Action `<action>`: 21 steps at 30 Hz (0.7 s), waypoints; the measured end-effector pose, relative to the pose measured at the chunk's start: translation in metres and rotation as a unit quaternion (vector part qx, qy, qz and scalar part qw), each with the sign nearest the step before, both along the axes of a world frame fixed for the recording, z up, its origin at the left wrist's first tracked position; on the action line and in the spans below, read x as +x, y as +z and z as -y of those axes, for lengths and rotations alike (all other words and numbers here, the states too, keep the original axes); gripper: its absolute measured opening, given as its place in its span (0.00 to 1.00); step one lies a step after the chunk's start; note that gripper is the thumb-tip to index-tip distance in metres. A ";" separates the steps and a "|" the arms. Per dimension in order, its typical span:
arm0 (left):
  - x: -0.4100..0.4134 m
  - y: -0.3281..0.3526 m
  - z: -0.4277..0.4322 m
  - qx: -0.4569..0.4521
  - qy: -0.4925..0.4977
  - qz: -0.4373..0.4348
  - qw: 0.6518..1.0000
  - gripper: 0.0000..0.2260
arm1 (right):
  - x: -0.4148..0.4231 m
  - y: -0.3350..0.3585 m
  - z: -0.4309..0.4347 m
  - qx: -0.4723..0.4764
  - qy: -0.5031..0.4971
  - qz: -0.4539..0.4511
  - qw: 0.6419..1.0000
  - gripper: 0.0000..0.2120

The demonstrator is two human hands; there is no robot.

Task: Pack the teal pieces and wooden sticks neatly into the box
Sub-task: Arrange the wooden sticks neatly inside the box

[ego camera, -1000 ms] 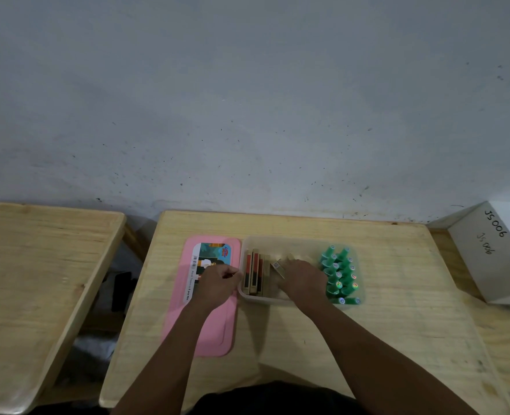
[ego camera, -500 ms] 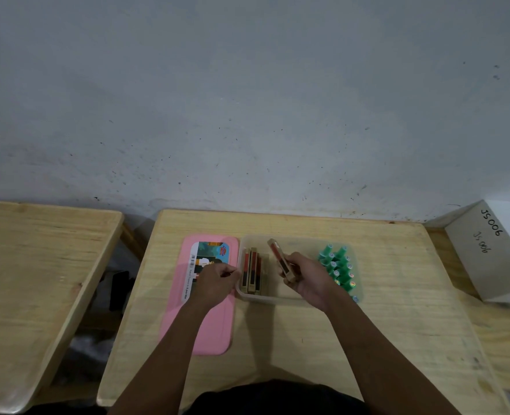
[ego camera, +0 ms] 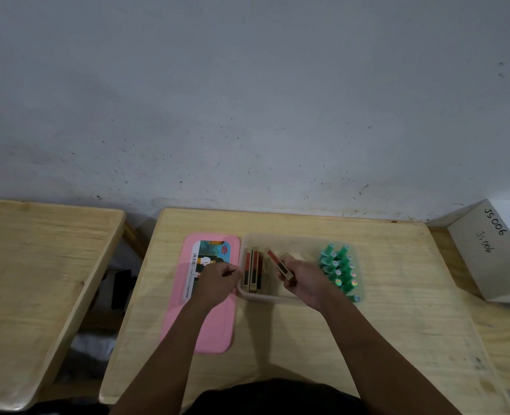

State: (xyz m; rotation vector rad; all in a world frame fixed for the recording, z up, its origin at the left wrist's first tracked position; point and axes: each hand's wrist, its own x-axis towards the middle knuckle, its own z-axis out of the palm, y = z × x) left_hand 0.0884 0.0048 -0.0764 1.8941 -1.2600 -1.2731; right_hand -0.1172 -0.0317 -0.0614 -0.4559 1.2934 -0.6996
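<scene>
A clear plastic box (ego camera: 303,239) sits on the middle of the wooden table. Several wooden sticks (ego camera: 253,272) with red and black faces lie side by side at its left end. Several teal pieces (ego camera: 339,269) stand packed at its right end. My right hand (ego camera: 307,283) hovers over the box's middle, shut on two wooden sticks (ego camera: 280,263) that tilt up and to the left. My left hand (ego camera: 217,280) rests at the box's left wall, fingers curled; whether it grips the wall I cannot tell.
A pink lid (ego camera: 201,295) with a printed label lies flat just left of the box. A white carton (ego camera: 499,250) marked JS006 stands at the far right. A second wooden table (ego camera: 32,280) stands to the left across a gap. A grey wall is behind.
My right hand has lifted wooden sticks out of the box's middle and drawn them back toward me, tilted. The left hand has stayed at the box's left wall.
</scene>
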 end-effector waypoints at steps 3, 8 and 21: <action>0.000 0.000 0.000 0.000 0.005 -0.002 1.000 0.06 | 0.009 -0.002 0.001 -0.021 0.039 -0.072 0.996 0.07; 0.001 0.001 0.000 0.003 0.004 0.000 1.000 0.06 | 0.026 0.001 -0.001 -0.082 0.137 -0.180 0.971 0.08; 0.001 0.000 0.000 0.000 -0.003 0.003 1.000 0.07 | 0.022 -0.002 0.002 -0.085 0.142 -0.188 0.968 0.13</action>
